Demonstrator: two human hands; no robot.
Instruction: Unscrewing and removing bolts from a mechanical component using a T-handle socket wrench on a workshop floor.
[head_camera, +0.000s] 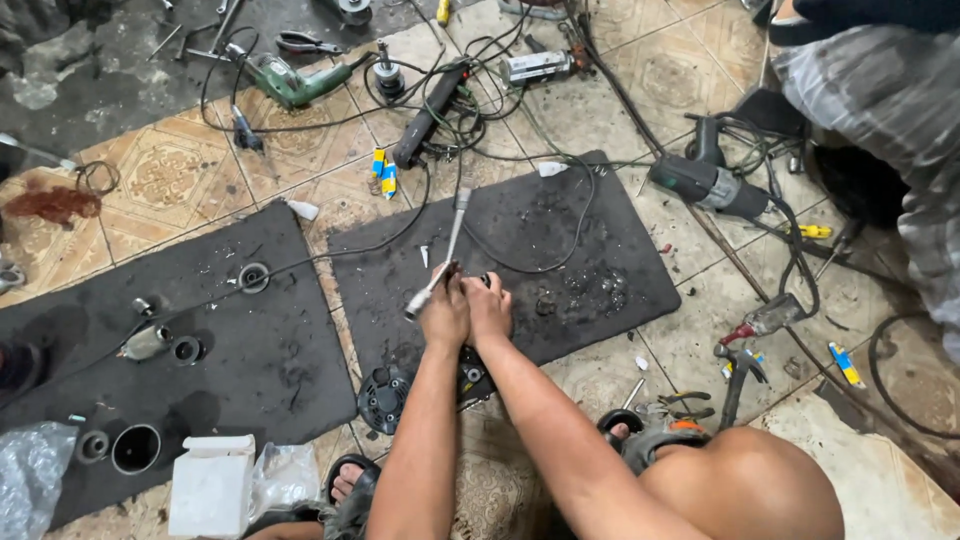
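Note:
My left hand (444, 312) grips a long metal socket wrench (447, 250) that slants up and away across a dark rubber mat (600, 250). My right hand (488, 308) presses beside it on a dark power-tool body (470, 378), mostly hidden under both hands. A black round fan cover (384, 398) lies just left of my forearms. My bare knee (745, 485) is at the lower right.
A second dark mat (250, 340) on the left holds small metal rings and bearings. A white box (210, 485) and plastic bags sit at bottom left. Drills, an angle grinder (705, 183), cables and pliers litter the tiled floor. Another person's sleeve (880, 90) is at top right.

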